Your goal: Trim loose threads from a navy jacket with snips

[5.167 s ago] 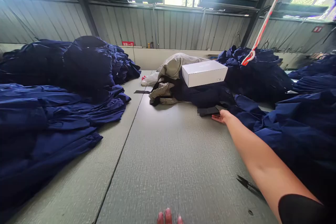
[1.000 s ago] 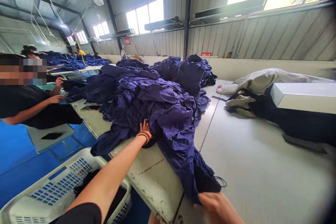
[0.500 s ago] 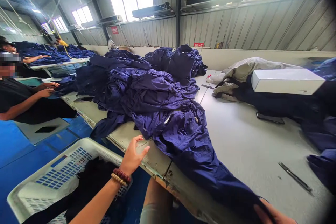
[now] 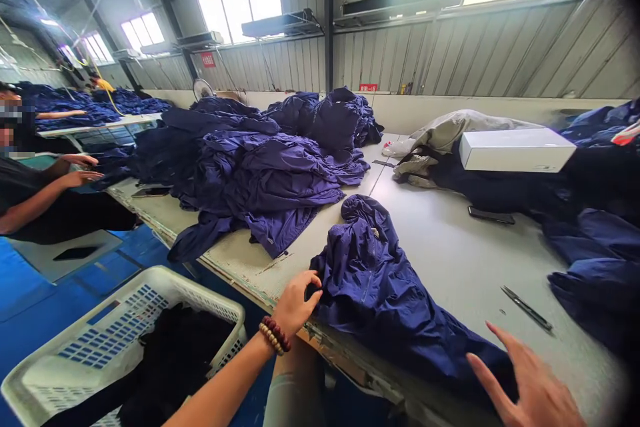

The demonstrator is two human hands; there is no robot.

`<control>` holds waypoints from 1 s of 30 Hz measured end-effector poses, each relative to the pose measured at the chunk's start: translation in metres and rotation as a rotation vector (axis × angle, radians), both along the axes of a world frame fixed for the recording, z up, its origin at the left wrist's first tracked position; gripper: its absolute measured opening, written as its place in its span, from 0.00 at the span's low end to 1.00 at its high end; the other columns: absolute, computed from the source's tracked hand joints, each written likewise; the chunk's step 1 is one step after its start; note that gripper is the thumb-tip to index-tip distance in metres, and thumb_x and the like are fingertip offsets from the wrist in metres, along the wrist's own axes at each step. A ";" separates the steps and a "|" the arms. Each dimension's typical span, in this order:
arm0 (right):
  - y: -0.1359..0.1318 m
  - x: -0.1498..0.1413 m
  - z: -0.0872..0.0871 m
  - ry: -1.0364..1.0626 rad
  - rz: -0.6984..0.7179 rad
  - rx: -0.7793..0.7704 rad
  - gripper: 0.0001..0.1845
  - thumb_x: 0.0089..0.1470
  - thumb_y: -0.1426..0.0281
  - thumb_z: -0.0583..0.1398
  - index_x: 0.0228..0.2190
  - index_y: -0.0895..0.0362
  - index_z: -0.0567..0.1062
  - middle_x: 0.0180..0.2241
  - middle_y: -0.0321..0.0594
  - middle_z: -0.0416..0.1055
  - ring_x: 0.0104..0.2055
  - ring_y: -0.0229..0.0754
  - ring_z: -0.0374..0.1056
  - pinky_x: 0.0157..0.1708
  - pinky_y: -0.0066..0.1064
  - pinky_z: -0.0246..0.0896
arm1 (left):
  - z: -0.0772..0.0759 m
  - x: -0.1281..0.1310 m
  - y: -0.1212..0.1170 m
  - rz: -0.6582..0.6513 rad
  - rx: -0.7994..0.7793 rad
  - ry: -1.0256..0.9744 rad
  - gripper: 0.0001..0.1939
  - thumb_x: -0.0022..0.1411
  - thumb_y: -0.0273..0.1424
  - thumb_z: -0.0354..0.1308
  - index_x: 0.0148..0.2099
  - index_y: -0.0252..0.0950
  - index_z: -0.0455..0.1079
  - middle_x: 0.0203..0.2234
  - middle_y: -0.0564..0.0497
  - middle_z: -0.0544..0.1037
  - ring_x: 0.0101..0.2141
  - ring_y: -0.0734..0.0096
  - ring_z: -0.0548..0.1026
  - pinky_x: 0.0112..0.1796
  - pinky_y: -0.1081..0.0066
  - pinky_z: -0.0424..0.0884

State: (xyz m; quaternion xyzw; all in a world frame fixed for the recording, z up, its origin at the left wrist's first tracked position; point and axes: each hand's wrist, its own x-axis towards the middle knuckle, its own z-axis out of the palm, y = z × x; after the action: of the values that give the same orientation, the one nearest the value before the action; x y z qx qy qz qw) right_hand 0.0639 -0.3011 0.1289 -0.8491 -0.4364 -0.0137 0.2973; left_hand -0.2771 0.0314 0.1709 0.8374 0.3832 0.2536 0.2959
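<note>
Navy-blue, crumpled cloth makes up the long garment (image 4: 375,287) at the lower centre of the frame, lying on our pale table (image 4: 440,247). Over its lower end, at lower right, we spread our bare right hand (image 4: 533,380), thumb and fingers open, gripping nothing. Our left hand (image 4: 296,300), with beaded bracelets (image 4: 275,335) at the wrist, curls at the garment's left edge; we cannot tell whether it pinches the fabric.

At lower left, black cloth (image 4: 177,353) lies in a white slotted plastic basket (image 4: 95,340). Slim dark metal snips (image 4: 527,309) lie right of the garment. Farther back are a black phone (image 4: 491,215), a big navy heap (image 4: 260,167) and a white rectangular box (image 4: 517,150).
</note>
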 end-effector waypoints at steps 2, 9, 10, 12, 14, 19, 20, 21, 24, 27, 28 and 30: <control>0.034 -0.025 0.023 -0.049 0.080 0.038 0.44 0.63 0.40 0.57 0.68 0.54 0.66 0.66 0.57 0.71 0.67 0.68 0.68 0.66 0.65 0.63 | 0.012 0.006 -0.011 -0.014 -0.043 -0.033 0.04 0.64 0.32 0.61 0.42 0.42 0.74 0.51 0.45 0.83 0.55 0.53 0.80 0.60 0.53 0.73; 0.131 -0.058 0.020 0.029 0.108 -0.164 0.55 0.63 0.42 0.58 0.71 0.73 0.59 0.66 0.69 0.67 0.68 0.70 0.67 0.64 0.58 0.66 | 0.048 -0.005 -0.044 -0.282 -0.224 0.110 0.05 0.63 0.35 0.64 0.37 0.40 0.74 0.34 0.53 0.82 0.37 0.64 0.79 0.42 0.66 0.73; 0.134 -0.055 0.015 0.028 0.109 -0.175 0.51 0.63 0.46 0.58 0.70 0.74 0.61 0.65 0.69 0.69 0.66 0.70 0.68 0.63 0.57 0.66 | 0.050 -0.007 -0.042 -0.252 -0.219 0.107 0.07 0.65 0.38 0.64 0.38 0.40 0.75 0.33 0.53 0.82 0.36 0.64 0.79 0.41 0.66 0.74; 0.133 -0.047 0.006 0.060 0.146 -0.159 0.39 0.64 0.56 0.57 0.67 0.69 0.67 0.61 0.63 0.74 0.64 0.65 0.72 0.61 0.53 0.67 | 0.049 -0.006 -0.030 -0.116 -0.109 0.050 0.12 0.67 0.43 0.63 0.44 0.40 0.75 0.38 0.49 0.83 0.40 0.61 0.81 0.46 0.62 0.75; 0.127 -0.039 0.004 0.148 0.188 -0.132 0.31 0.63 0.61 0.55 0.62 0.62 0.72 0.57 0.56 0.79 0.59 0.59 0.76 0.58 0.47 0.69 | 0.043 0.003 -0.012 0.000 0.023 -0.009 0.21 0.62 0.44 0.68 0.53 0.40 0.74 0.51 0.43 0.82 0.54 0.52 0.79 0.58 0.54 0.73; 0.112 -0.022 0.018 0.334 0.220 -0.141 0.23 0.60 0.56 0.57 0.50 0.54 0.80 0.43 0.45 0.85 0.45 0.56 0.82 0.46 0.42 0.72 | 0.016 0.035 0.025 0.003 -0.190 -0.027 0.36 0.49 0.40 0.75 0.59 0.37 0.70 0.54 0.38 0.81 0.56 0.46 0.79 0.59 0.50 0.73; 0.109 -0.018 0.023 0.348 0.216 -0.123 0.24 0.59 0.55 0.58 0.49 0.54 0.82 0.42 0.45 0.85 0.45 0.56 0.82 0.46 0.42 0.72 | 0.013 0.037 0.028 0.004 -0.229 -0.037 0.33 0.51 0.39 0.73 0.58 0.38 0.70 0.51 0.40 0.82 0.53 0.49 0.81 0.57 0.53 0.75; 0.105 -0.014 0.028 0.358 0.210 -0.097 0.25 0.58 0.54 0.58 0.48 0.54 0.83 0.43 0.44 0.85 0.46 0.57 0.82 0.46 0.42 0.73 | 0.012 0.036 0.030 0.013 -0.243 -0.053 0.29 0.53 0.38 0.70 0.56 0.38 0.70 0.48 0.42 0.83 0.50 0.52 0.81 0.55 0.55 0.76; 0.086 -0.001 0.046 0.358 0.175 0.017 0.25 0.59 0.52 0.58 0.46 0.53 0.85 0.41 0.43 0.86 0.46 0.59 0.82 0.46 0.44 0.76 | 0.025 0.019 0.029 0.061 -0.192 -0.137 0.19 0.58 0.41 0.66 0.48 0.39 0.70 0.40 0.48 0.81 0.42 0.59 0.80 0.49 0.60 0.76; 0.054 0.009 0.065 0.298 0.125 0.115 0.22 0.59 0.53 0.59 0.48 0.44 0.87 0.34 0.40 0.85 0.43 0.61 0.82 0.42 0.47 0.79 | 0.057 -0.009 0.021 0.081 -0.120 -0.253 0.14 0.61 0.44 0.64 0.40 0.41 0.69 0.36 0.51 0.78 0.40 0.63 0.78 0.45 0.64 0.75; 0.043 0.011 0.070 0.264 0.115 0.135 0.22 0.59 0.53 0.60 0.49 0.42 0.87 0.32 0.40 0.84 0.42 0.61 0.82 0.42 0.47 0.80 | 0.072 -0.017 0.017 0.071 -0.108 -0.270 0.13 0.62 0.44 0.64 0.39 0.41 0.69 0.35 0.52 0.78 0.39 0.64 0.78 0.43 0.66 0.75; 0.024 0.017 0.077 0.165 0.081 0.156 0.23 0.59 0.52 0.60 0.50 0.42 0.87 0.32 0.41 0.84 0.42 0.60 0.82 0.41 0.44 0.80 | 0.104 -0.033 0.005 0.042 -0.083 -0.272 0.12 0.64 0.44 0.64 0.37 0.42 0.69 0.31 0.54 0.75 0.34 0.66 0.75 0.36 0.69 0.72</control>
State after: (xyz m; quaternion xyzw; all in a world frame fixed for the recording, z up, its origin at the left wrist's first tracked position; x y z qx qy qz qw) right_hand 0.0807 -0.2766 0.2060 -0.8033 -0.4421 0.0346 0.3977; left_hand -0.3097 0.0362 0.2752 0.7743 0.3669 0.3550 0.3740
